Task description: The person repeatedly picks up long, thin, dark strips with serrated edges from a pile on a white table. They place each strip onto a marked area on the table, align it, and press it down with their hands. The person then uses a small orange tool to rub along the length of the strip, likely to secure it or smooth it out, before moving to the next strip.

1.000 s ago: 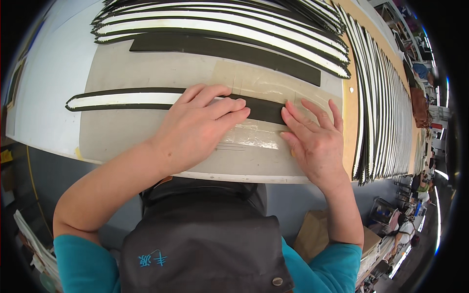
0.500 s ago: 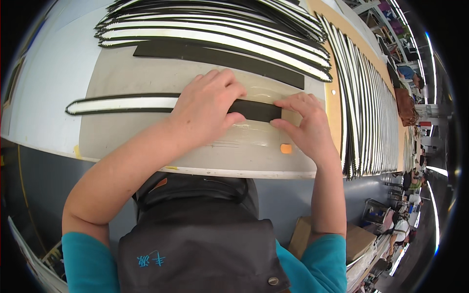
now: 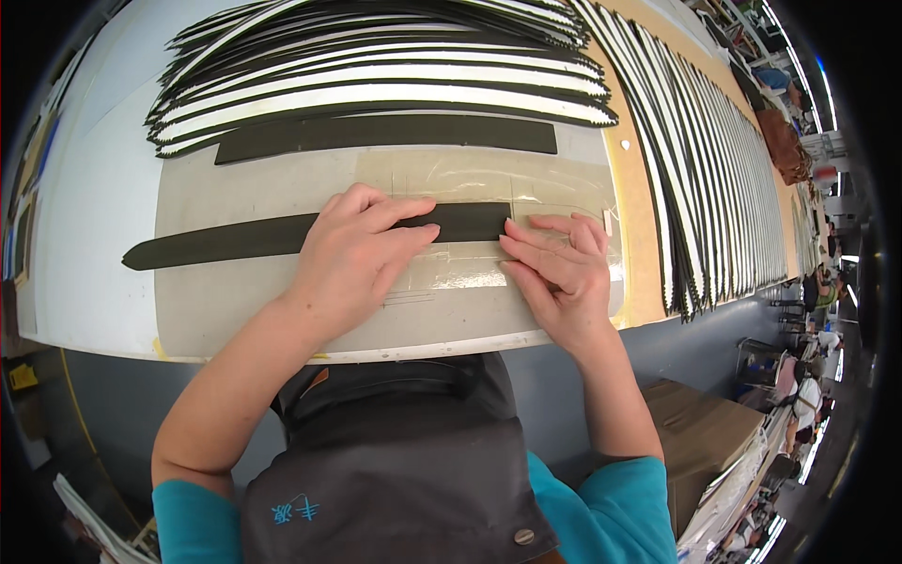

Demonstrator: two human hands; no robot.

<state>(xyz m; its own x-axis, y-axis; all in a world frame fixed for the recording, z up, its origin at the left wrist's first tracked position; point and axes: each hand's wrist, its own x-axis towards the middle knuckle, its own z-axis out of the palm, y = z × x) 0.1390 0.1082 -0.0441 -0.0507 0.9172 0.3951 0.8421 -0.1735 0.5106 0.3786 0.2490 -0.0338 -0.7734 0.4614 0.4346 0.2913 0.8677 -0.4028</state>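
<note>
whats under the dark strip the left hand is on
The dark strip lies over a grey mat with clear tape; its left tip reaches over the white tabletop. Its underside and whatever is directly beneath are covered.

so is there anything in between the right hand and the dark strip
Nothing visible: the right hand has its fingertips right at the right end of the dark strip. The left hand lies across it farther left.

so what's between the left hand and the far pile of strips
The head view shows a flat black strip and grey mat between the left hand and pile.
</note>
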